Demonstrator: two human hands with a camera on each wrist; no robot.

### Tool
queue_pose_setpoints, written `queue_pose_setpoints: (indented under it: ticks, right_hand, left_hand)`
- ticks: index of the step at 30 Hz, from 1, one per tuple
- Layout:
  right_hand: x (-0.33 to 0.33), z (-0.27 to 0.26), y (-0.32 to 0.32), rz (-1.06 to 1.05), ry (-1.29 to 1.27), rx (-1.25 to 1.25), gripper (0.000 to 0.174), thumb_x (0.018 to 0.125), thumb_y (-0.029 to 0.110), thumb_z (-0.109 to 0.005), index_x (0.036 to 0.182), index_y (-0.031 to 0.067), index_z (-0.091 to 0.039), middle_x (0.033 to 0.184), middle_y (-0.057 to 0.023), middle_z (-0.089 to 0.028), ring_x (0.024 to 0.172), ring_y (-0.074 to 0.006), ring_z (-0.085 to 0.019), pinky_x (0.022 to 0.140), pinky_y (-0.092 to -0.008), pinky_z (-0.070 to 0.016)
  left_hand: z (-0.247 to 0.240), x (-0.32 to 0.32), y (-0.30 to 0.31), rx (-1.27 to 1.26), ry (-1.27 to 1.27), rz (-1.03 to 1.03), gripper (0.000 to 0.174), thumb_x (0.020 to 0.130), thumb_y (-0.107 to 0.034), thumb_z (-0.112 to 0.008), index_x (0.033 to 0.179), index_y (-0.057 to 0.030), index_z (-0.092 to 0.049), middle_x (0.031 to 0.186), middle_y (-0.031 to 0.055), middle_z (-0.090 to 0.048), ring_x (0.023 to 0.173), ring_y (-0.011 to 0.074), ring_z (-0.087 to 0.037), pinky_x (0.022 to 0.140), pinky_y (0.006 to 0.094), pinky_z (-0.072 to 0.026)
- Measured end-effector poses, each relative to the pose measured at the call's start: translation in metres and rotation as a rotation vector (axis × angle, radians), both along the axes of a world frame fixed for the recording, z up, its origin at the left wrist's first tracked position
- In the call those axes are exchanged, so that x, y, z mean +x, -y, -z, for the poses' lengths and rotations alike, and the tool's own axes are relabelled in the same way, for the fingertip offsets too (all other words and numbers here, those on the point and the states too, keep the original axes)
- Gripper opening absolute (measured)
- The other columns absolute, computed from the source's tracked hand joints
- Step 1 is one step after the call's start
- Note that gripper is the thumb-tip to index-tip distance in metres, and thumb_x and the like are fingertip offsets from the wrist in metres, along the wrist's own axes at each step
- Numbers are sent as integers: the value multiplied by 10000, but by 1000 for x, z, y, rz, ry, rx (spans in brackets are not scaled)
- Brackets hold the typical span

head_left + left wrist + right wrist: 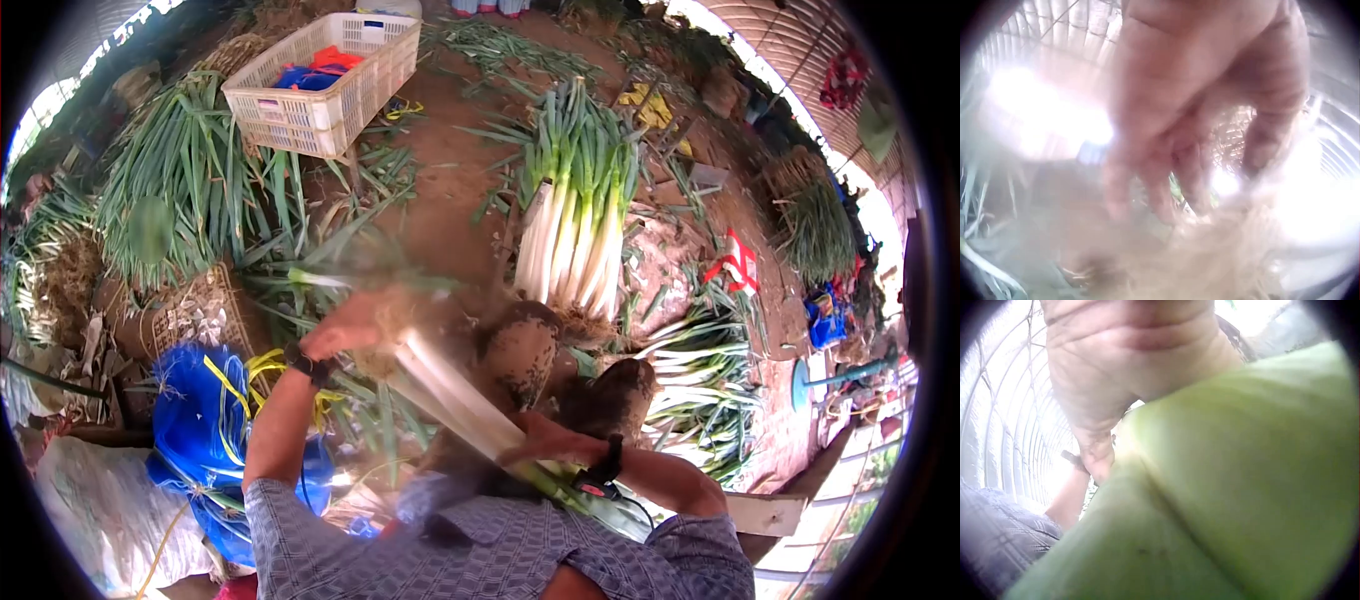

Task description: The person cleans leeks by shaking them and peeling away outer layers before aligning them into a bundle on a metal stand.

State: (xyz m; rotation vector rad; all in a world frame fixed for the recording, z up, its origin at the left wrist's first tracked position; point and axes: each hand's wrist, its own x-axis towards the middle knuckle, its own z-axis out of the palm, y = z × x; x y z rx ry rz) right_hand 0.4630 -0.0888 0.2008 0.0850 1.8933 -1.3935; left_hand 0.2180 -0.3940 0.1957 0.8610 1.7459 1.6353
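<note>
Across the person's lap slants a small bunch of long green onions (455,385), white stems toward the left and green tops under the right forearm. The right hand (548,440) grips it where white turns to green; broad green leaves (1241,462) fill much of the right wrist view. At the root end is the left hand (345,325), blurred. In the left wrist view its fingers (1154,187) are spread and bent loosely downward, thumb apart, with light showing between them. Pale, blurred roots (1229,250) lie just below the fingertips.
A thick bunch of green onions (575,210) stands ahead, with loose ones (705,390) lying to the right. Left are a leafy heap (180,180), a white plastic crate (300,125) and blue bags (195,420) with yellow ties. Leaf scraps litter the soil.
</note>
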Motion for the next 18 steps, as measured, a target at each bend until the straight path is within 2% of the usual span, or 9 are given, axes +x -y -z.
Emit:
queue_pose_setpoints:
  ticks: [4, 8, 9, 10, 11, 14, 15, 16, 18]
  right_hand:
    - [-1, -1, -1, -14, 23, -17, 631, 708, 298, -851, 1227, 0, -650, 1077, -123, -705, 989, -220, -656, 896, -336, -503]
    - [0, -1, 1, 14, 21, -4, 636, 706, 323, -854, 1211, -9, -655, 1054, -128, -711, 987, -227, -659, 893, -335, -504]
    - [2, 2, 1, 7, 14, 0, 655, 698, 347, -859, 1207, -11, -656, 1048, -131, -712, 982, -227, -661, 891, -336, -505]
    - [0, 5, 0, -5, 4, 7, 674, 691, 371, -864, 1204, -13, -656, 1041, -135, -713, 978, -227, -663, 889, -337, -506]
    - [-2, 18, 0, -77, 0, 46, 694, 677, 401, -869, 1192, -13, -660, 1030, -137, -714, 961, -225, -665, 873, -341, -513]
    - [10, 42, -7, -86, -88, 304, 771, 606, 532, -883, 1112, -13, -681, 954, -143, -714, 845, -234, -669, 768, -377, -543]
    - [6, 24, -2, -104, -105, 328, 721, 609, 522, -883, 1054, -14, -694, 917, -130, -708, 815, -245, -654, 711, -394, -541]
    - [11, 30, -1, 5, -176, 133, 698, 604, 499, -892, 1036, -14, -701, 902, -121, -707, 815, -249, -649, 699, -395, -536]
    - [10, 20, 4, 96, -118, 26, 624, 557, 345, -902, 1033, -8, -709, 917, -133, -718, 817, -225, -655, 710, -377, -540]
  left_hand:
    - [-16, -10, 9, -498, -175, 189, 601, 927, -231, -686, 1406, 39, -444, 1359, 97, -557, 1244, 165, -529, 1051, 324, -430]
    - [-19, 9, 7, -255, -10, 161, 728, 891, -342, -737, 1468, -66, -390, 1382, 96, -550, 1277, 214, -513, 1094, 367, -423]
    - [-62, 24, -17, -672, -257, 202, 767, 885, -338, -743, 1489, -60, -360, 1418, 95, -521, 1295, 231, -499, 1107, 375, -415]
    - [-23, 26, -14, -383, -404, 231, 783, 889, -327, -732, 1512, -60, -339, 1462, 100, -481, 1299, 239, -491, 1116, 384, -408]
    - [50, 13, -2, -180, -158, 215, 762, 901, -301, -715, 1516, -58, -336, 1481, 97, -465, 1300, 241, -490, 1123, 384, -399]
    - [114, 5, -1, 437, 1142, 12, 672, 920, -145, -677, 1501, -34, -357, 1512, 85, -437, 1306, 228, -480, 1142, 387, -373]
    - [120, 7, 0, 442, 964, 72, 682, 885, -80, -692, 1487, -22, -375, 1523, 70, -425, 1313, 207, -472, 1136, 389, -375]
    - [89, 14, -6, 49, 93, 43, 719, 843, -71, -726, 1476, -16, -389, 1489, 87, -468, 1307, 222, -481, 1118, 390, -388]
    - [118, -22, 15, -356, -798, 87, 595, 778, -82, -758, 1330, -11, -548, 1320, 145, -603, 1202, 276, -571, 1040, 376, -435]
